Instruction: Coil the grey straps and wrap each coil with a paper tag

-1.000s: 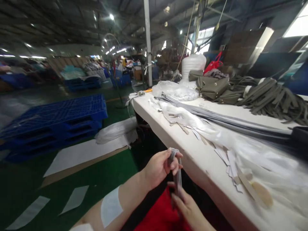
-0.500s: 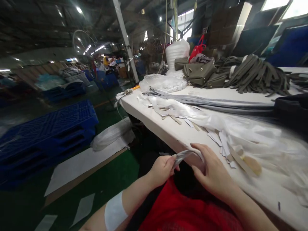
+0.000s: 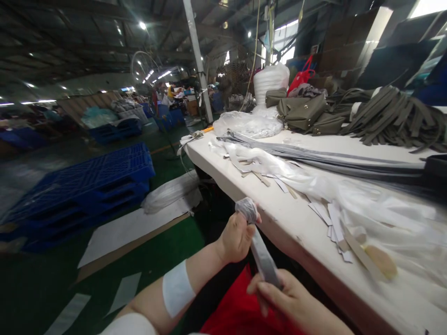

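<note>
A grey strap (image 3: 263, 260) runs taut between my two hands, in front of the table's near edge. My left hand (image 3: 237, 237) is closed around one end, where a bunched grey roll (image 3: 246, 209) shows above the fingers. Lower and to the right, my right hand (image 3: 279, 293) pinches the strap between thumb and fingers. Whether the roll and the strap are one piece, I cannot tell. A white patch (image 3: 178, 288) covers part of my left forearm.
The white table (image 3: 240, 184) bears plastic film (image 3: 349, 186), paper strips (image 3: 335, 223), long grey straps (image 3: 314, 160), olive pouches (image 3: 303, 111) and a pile of dark strips (image 3: 394, 116). Blue pallets (image 3: 115, 172) and a white board (image 3: 122, 232) lie on the floor at left.
My right hand has moved down from the table edge toward my lap, drawing the strap straight. My left hand has risen slightly, with a grey roll now showing above it. The view has turned left.
</note>
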`<act>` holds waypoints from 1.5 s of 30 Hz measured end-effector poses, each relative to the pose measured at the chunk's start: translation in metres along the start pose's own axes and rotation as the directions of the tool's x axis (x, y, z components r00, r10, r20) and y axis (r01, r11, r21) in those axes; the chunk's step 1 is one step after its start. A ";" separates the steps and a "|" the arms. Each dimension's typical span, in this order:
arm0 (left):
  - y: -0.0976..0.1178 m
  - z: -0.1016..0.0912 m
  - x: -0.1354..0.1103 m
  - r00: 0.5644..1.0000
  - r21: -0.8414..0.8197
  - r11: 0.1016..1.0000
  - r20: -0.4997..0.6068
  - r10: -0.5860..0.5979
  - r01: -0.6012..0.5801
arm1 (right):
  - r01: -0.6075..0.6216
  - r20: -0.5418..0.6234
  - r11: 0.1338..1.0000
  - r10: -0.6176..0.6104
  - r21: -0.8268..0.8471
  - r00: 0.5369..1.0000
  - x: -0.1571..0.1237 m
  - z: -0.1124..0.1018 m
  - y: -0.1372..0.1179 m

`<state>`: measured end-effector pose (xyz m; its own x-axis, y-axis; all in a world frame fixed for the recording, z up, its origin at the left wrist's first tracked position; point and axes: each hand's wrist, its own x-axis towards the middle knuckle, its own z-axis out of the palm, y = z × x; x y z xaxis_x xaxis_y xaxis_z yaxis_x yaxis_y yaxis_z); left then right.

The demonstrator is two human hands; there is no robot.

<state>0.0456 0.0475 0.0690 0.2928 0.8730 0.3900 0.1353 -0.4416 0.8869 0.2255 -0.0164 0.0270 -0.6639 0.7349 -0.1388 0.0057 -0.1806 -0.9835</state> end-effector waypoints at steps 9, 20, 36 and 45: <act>-0.001 0.015 -0.008 0.785 0.099 0.873 0.398 -0.474 0.477 | -0.040 -0.462 0.694 -0.434 -0.718 0.773 -0.008 -0.052 -0.033; 0.041 -0.009 0.016 0.837 -0.774 0.402 0.288 -0.466 0.489 | 0.043 -0.197 0.976 -0.086 -0.212 0.977 0.012 -0.003 -0.004; 0.003 -0.001 -0.004 0.694 -0.076 0.738 0.413 -0.589 0.671 | -0.104 -0.430 0.664 -0.349 -0.741 0.833 -0.009 -0.060 -0.015; 0.013 -0.012 0.025 0.894 -0.676 0.615 0.153 -0.422 0.406 | -0.055 -0.218 0.905 -0.043 -0.422 0.975 0.015 -0.008 0.017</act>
<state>0.0434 0.0662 0.0930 0.3493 0.9349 -0.0637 -0.4378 0.2229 0.8710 0.2215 -0.0036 0.0073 -0.4842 0.8669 -0.1185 0.3572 0.0722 -0.9312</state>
